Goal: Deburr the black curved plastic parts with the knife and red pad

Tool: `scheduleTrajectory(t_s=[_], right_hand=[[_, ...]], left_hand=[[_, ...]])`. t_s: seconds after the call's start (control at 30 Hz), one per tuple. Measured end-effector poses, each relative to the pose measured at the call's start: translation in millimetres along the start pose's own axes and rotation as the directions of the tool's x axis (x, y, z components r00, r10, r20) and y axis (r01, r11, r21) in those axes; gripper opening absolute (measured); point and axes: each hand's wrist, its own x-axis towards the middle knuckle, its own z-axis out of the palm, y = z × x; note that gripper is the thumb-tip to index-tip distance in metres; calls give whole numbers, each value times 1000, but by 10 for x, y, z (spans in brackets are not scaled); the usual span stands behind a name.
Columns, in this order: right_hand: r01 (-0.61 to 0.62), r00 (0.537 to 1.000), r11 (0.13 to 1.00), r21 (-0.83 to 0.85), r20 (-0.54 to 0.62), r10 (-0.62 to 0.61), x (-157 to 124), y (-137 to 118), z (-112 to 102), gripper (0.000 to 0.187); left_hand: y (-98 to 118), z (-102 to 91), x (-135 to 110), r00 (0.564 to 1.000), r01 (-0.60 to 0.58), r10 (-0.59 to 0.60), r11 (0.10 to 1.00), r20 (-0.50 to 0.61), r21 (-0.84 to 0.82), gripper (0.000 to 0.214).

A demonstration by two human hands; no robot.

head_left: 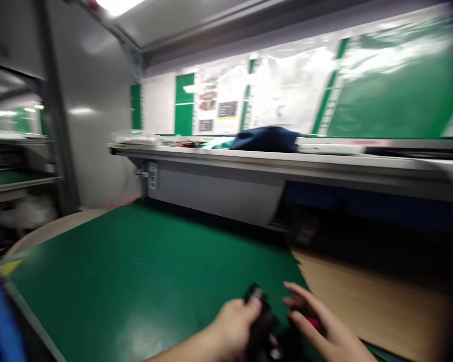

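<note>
My left hand (237, 322) is closed around a black object (262, 322), its thumb pressed on top. Motion blur hides what kind of thing it is; a small greyish part shows near its upper end. Just to the right, my right hand (317, 322) has its fingers apart and curved toward the black object. A small red patch (312, 322) shows by the right palm, and I cannot tell what it belongs to. More dark, blurred shapes lie between the two hands at the bottom edge.
A green mat (154, 281) covers the bench, with bare wood (362, 291) at right. Above runs a shelf (211, 155) carrying dark blue cloth (266, 139) and other items. A power socket (153, 175) hangs below it. Something blue (2, 322) stands at the lower left.
</note>
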Motion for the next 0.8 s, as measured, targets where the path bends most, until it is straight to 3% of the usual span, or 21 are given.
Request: scheduleTrajectory(t_s=[0.1,0.2,0.27,0.4,0.57,0.7,0.8], right_hand=[[-51,997,928,-368,-68,28,-91,243,-660,52],[-218,976,853,-475,-95,197,-277,564,-1151,31],[-290,956,824,-486,-108,273,-368,740,-1303,22],[-359,931,795,-489,-128,342,-392,936,-1329,25],[-355,932,843,-405,-82,353,-370,936,-1318,10],[-228,974,939,-256,-55,222,-371,640,-1213,13],[-87,996,986,-142,-27,84,-375,269,-911,21]], left_hand=[[-10,-79,-29,996,79,-82,995,-40,-56,46],[15,-91,-23,988,150,-152,982,-4,-111,41],[24,-32,-52,988,149,-151,981,-11,-125,45],[31,117,-153,993,108,-112,991,-36,-85,49],[24,160,-200,994,89,-89,996,56,-3,41],[-44,98,-165,985,28,-62,979,163,201,43],[-68,48,-149,973,-21,-72,919,219,394,48]])
